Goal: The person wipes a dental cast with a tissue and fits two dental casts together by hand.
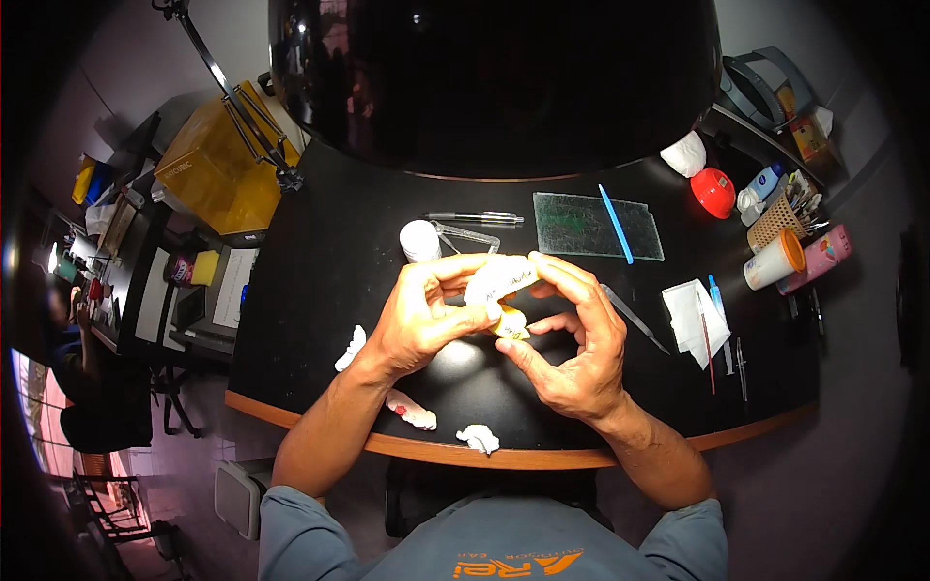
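Observation:
A pale curved dental cast (pixel 506 280) with handwriting along its side is held up over the black desk. My left hand (pixel 426 315) closes around its left side, thumb pressed near its lower edge. The fingers of my right hand (pixel 584 349) grip its right end. Below it, between my hands, shows a yellowish piece (pixel 511 323) that also bears writing; the right thumb touches it. Whether the two pieces are joined I cannot tell. Behind my left hand stand a white round container (pixel 420 241) and a hinged metal tool (pixel 472 238).
A glass slab (pixel 567 232) carries a blue stick (pixel 617 228). Metal tweezers (pixel 635 318), a white tissue (pixel 693 324) and a red bowl (pixel 713 194) lie rightward. Crumpled tissue (pixel 478 439) sits near the front edge. A dark lamp hood (pixel 494 87) hangs overhead. Another person (pixel 92 378) sits far left.

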`<state>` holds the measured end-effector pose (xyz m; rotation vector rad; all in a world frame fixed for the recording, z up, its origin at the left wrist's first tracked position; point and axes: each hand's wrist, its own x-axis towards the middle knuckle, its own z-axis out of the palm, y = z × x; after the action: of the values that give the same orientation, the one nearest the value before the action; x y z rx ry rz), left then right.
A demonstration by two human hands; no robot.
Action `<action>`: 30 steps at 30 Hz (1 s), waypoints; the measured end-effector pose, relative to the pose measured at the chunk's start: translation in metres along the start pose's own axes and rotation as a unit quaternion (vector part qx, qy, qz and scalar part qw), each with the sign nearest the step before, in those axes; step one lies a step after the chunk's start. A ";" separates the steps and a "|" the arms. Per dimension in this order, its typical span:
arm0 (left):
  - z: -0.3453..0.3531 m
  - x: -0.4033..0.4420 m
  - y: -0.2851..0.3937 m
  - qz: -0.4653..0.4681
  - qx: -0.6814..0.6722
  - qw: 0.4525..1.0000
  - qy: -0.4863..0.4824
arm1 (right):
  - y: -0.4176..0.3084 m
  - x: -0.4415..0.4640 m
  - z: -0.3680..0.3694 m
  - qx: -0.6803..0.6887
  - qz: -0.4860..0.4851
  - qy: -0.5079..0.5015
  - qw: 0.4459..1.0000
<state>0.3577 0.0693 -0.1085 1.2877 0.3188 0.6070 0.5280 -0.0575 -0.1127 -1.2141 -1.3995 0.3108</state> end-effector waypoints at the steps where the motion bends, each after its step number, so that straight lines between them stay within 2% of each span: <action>1: 0.000 0.000 0.000 0.000 0.004 1.000 0.000 | 0.000 0.000 0.001 0.004 0.004 0.004 1.000; 12: 0.007 -0.001 0.003 0.018 0.048 0.998 0.036 | 0.000 0.000 0.001 0.001 0.006 0.002 1.000; 13: 0.005 -0.001 0.002 0.079 0.156 0.984 0.033 | -0.001 0.000 0.001 0.002 0.011 0.001 1.000; 15: -0.002 0.001 0.001 0.195 0.363 0.911 0.025 | 0.003 -0.001 0.001 0.007 0.007 0.008 1.000; 16: -0.003 0.001 0.002 0.206 0.402 0.891 0.031 | 0.004 -0.001 0.001 0.009 0.005 0.011 1.000; 20: -0.001 0.004 0.000 0.265 0.366 0.890 0.058 | -0.001 0.000 -0.001 -0.011 0.020 0.015 1.000; 23: -0.009 0.006 0.002 0.291 0.408 0.865 -0.007 | 0.002 0.000 0.000 -0.013 -0.001 0.007 1.000; 30: -0.008 0.007 -0.006 0.295 0.370 0.881 0.000 | 0.004 -0.001 0.003 -0.014 -0.008 0.005 1.000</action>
<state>0.3607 0.0792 -0.1152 2.1613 0.1493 1.0597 0.5270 -0.0553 -0.1168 -1.2253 -1.4084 0.2750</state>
